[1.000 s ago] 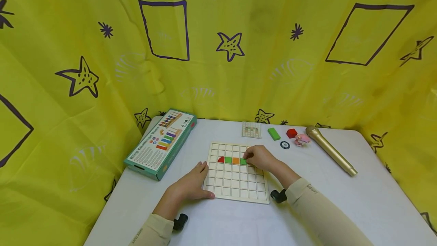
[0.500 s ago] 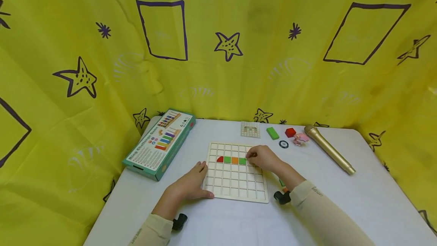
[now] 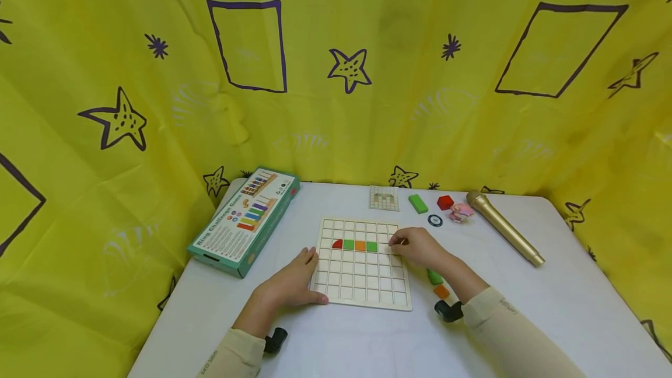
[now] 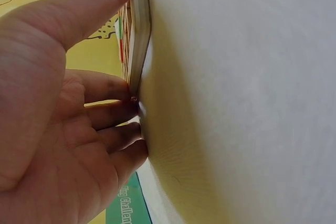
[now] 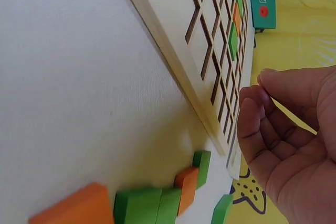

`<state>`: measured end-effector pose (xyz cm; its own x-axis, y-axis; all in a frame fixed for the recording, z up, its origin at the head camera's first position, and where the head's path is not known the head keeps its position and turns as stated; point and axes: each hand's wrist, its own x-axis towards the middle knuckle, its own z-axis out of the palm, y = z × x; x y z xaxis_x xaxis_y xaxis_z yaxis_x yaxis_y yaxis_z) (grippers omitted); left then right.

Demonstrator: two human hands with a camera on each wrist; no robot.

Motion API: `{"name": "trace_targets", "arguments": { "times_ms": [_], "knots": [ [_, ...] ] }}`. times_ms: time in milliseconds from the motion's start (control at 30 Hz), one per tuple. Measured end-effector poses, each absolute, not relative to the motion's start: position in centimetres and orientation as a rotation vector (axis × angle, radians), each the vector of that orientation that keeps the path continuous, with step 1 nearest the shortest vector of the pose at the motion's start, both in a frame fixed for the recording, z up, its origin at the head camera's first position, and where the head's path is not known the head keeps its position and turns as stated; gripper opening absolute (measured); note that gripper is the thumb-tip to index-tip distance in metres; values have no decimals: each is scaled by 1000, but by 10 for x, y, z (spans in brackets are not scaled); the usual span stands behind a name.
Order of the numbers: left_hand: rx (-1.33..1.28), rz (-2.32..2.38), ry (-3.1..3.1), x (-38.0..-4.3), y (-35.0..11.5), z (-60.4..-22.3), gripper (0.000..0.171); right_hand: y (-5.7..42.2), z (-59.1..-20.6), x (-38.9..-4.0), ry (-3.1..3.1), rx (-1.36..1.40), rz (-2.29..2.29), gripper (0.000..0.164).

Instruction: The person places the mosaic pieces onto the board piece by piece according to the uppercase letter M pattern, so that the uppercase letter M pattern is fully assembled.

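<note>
A pale wooden grid board [image 3: 364,295] lies flat on the white table. One row holds a red rounded piece [image 3: 338,244], a green square [image 3: 349,244], an orange square [image 3: 360,245] and another green square [image 3: 371,247]. My left hand [image 3: 291,282] rests against the board's near left corner, thumb at the front edge, fingertips along the left edge. Just over the board's right side, my right hand [image 3: 417,247] hovers with fingers loosely bent and nothing visible between them. Several loose blocks, among them an orange block [image 5: 79,205] and a green block [image 5: 134,203], lie right of the board.
A green-edged game box [image 3: 244,220] is at the left. Behind the board lie a small grid card [image 3: 384,198], a green block [image 3: 418,203], a red block [image 3: 445,202], a dark round chip [image 3: 434,220], a pink trinket [image 3: 462,212] and a gold microphone [image 3: 506,228].
My right hand has moved right from the second green square, baring it fully. Loose green and orange blocks show beside my right forearm now. My left hand keeps its place.
</note>
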<state>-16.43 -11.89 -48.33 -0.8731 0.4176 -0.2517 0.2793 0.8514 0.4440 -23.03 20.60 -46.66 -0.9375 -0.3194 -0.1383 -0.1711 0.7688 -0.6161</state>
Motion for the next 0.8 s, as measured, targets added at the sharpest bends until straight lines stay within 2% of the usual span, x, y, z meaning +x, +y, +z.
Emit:
{"name": "trace_targets", "arguments": {
  "times_ms": [800],
  "knots": [
    [503, 562, 2691, -166, -118, -487, 111, 259, -458, -192, 2762, -303, -955, 9]
  ]
}}
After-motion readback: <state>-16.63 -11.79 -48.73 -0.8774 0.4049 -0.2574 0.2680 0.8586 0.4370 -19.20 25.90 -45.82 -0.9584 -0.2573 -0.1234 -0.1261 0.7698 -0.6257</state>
